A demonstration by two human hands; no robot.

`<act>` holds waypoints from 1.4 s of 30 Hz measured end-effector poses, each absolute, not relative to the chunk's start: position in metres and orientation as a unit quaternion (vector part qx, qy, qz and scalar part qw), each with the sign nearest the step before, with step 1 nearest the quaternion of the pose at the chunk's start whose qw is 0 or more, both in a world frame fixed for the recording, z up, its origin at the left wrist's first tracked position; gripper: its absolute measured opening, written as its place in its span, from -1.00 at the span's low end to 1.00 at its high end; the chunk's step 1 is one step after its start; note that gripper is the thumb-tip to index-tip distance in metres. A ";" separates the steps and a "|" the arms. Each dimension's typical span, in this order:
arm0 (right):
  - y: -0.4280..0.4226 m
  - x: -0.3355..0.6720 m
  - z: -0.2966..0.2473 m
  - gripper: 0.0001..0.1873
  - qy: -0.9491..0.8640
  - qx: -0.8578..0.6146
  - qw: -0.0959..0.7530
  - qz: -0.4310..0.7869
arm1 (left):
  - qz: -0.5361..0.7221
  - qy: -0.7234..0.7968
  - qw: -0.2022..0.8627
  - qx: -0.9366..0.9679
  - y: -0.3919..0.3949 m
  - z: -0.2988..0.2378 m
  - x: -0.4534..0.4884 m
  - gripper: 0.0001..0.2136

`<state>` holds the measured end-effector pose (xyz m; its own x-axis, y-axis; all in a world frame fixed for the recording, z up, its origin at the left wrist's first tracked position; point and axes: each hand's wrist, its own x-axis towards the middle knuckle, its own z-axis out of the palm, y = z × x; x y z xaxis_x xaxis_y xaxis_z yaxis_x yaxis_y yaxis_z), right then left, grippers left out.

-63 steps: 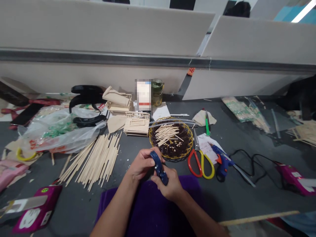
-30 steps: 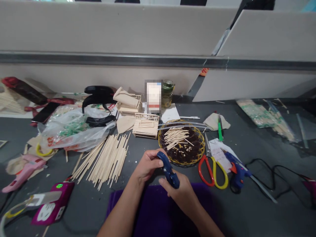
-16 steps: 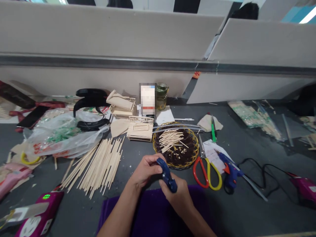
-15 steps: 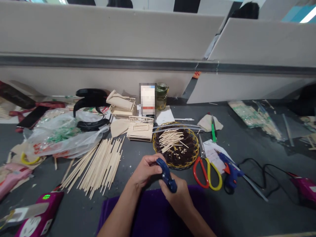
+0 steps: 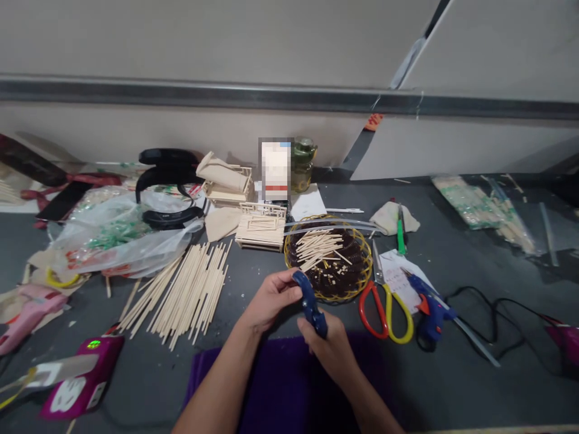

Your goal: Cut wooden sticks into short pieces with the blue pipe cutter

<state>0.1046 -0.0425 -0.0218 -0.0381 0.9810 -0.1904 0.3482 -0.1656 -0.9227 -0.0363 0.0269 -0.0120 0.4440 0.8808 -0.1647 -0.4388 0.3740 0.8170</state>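
A dark blue curved hand tool (image 5: pixel 311 306) is held between my hands above the front of the desk, tilted, its exact kind unclear. My left hand (image 5: pixel 277 298) is closed at its upper end, thumb and forefinger pinched there; any smaller piece between them is hidden. Wrapped round the lower end is my right hand (image 5: pixel 332 343), with the thumb on the near side. Just beyond them sits a dark woven basket (image 5: pixel 362 277) with a yellow rim, holding short wooden sticks (image 5: pixel 319 247) and tiny cut bits. A small stick-built model (image 5: pixel 260 232) stands left of the basket.
Long wooden sticks (image 5: pixel 192 289) lie at left, near a plastic bag (image 5: pixel 122 241). Scissors (image 5: pixel 384 310) and a blue glue gun (image 5: pixel 429 316) with a cord lie at right. A purple cloth (image 5: pixel 280 386) is under my forearms. A partition (image 5: pixel 203 126) stands behind.
The camera has tipped down and turned slightly, so the desk sits higher in view. Both hands keep hold of the dark blue tool, with little visible change in grip.
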 end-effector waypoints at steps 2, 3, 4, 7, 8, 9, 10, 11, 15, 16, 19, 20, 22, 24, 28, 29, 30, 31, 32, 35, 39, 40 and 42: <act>-0.040 0.110 -0.010 -0.88 -0.526 -0.570 0.321 0.544 | 0.421 0.312 0.791 0.317 0.025 -0.008 -0.034 -0.68; -0.039 0.113 -0.004 -0.91 -0.530 -0.553 0.313 0.562 | 0.420 0.313 0.798 0.299 0.024 -0.005 -0.033 -0.67; -0.037 0.114 0.002 -0.93 -0.536 -0.539 0.309 0.572 | 0.422 0.312 0.802 0.284 0.023 -0.002 -0.032 -0.66; -0.034 0.114 0.014 -0.90 -0.522 -0.515 0.293 0.613 | 0.446 0.310 0.803 0.244 0.021 0.002 -0.030 -0.67; -0.032 0.113 0.015 -0.88 -0.514 -0.511 0.288 0.625 | 0.452 0.310 0.804 0.231 0.021 0.002 -0.030 -0.68; -0.031 0.111 0.015 -0.86 -0.507 -0.507 0.283 0.637 | 0.453 0.310 0.807 0.218 0.021 0.002 -0.030 -0.69; -0.030 0.110 0.014 -0.83 -0.499 -0.501 0.281 0.649 | 0.453 0.311 0.810 0.204 0.021 0.001 -0.030 -0.70; -0.028 0.108 0.013 -0.81 -0.491 -0.493 0.284 0.660 | 0.452 0.312 0.814 0.191 0.021 -0.001 -0.030 -0.70; -0.026 0.107 0.011 -0.71 -0.454 -0.465 0.306 0.696 | 0.456 0.302 0.827 0.132 0.021 0.000 -0.032 -0.70; -0.026 0.108 0.011 -0.69 -0.453 -0.457 0.309 0.700 | 0.457 0.295 0.832 0.113 0.021 0.002 -0.033 -0.71; -0.029 0.112 0.012 -0.66 -0.454 -0.418 0.309 0.724 | 0.460 0.269 0.845 0.043 0.021 0.010 -0.036 -0.73; -0.030 0.113 0.012 -0.65 -0.445 -0.402 0.314 0.736 | 0.464 0.261 0.846 0.020 0.020 0.012 -0.037 -0.70; -0.033 0.115 0.010 -0.62 -0.410 -0.368 0.347 0.759 | 0.479 0.242 0.844 -0.016 0.020 0.014 -0.038 -0.61; -0.034 0.117 0.007 -0.60 -0.376 -0.333 0.401 0.766 | 0.499 0.223 0.837 -0.031 0.020 0.014 -0.039 -0.55; -0.033 0.121 0.008 -0.64 -0.331 -0.305 0.519 0.727 | 0.535 0.179 0.826 -0.004 0.021 0.012 -0.040 -0.46; -0.032 0.123 0.009 -0.65 -0.321 -0.308 0.547 0.709 | 0.539 0.170 0.825 0.007 0.021 0.012 -0.040 -0.43; -0.031 0.124 0.011 -0.67 -0.312 -0.312 0.574 0.689 | 0.541 0.166 0.824 0.017 0.021 0.012 -0.040 -0.40; -0.030 0.126 0.013 -0.68 -0.303 -0.314 0.604 0.668 | 0.544 0.167 0.822 0.025 0.021 0.013 -0.039 -0.39; -0.029 0.128 0.015 -0.70 -0.291 -0.314 0.634 0.644 | 0.547 0.172 0.819 0.033 0.021 0.014 -0.039 -0.38; -0.029 0.133 0.018 -0.74 -0.249 -0.311 0.722 0.566 | 0.562 0.201 0.800 0.065 0.022 0.016 -0.035 -0.39; -0.031 0.137 0.018 -0.75 -0.244 -0.308 0.784 0.480 | 0.552 0.250 0.782 0.147 0.029 0.018 -0.014 -0.41; -0.031 0.136 0.018 -0.75 -0.250 -0.306 0.788 0.472 | 0.538 0.263 0.781 0.176 0.031 0.017 -0.006 -0.41; -0.032 0.135 0.019 -0.75 -0.261 -0.303 0.788 0.468 | 0.511 0.290 0.771 0.246 0.038 0.015 0.010 -0.43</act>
<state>0.1354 -0.0319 0.0193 0.4255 0.8960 0.1269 -0.5805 0.3778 -0.7213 0.0100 0.0375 0.0153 0.3100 0.9303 -0.1962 -0.6447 0.3574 0.6758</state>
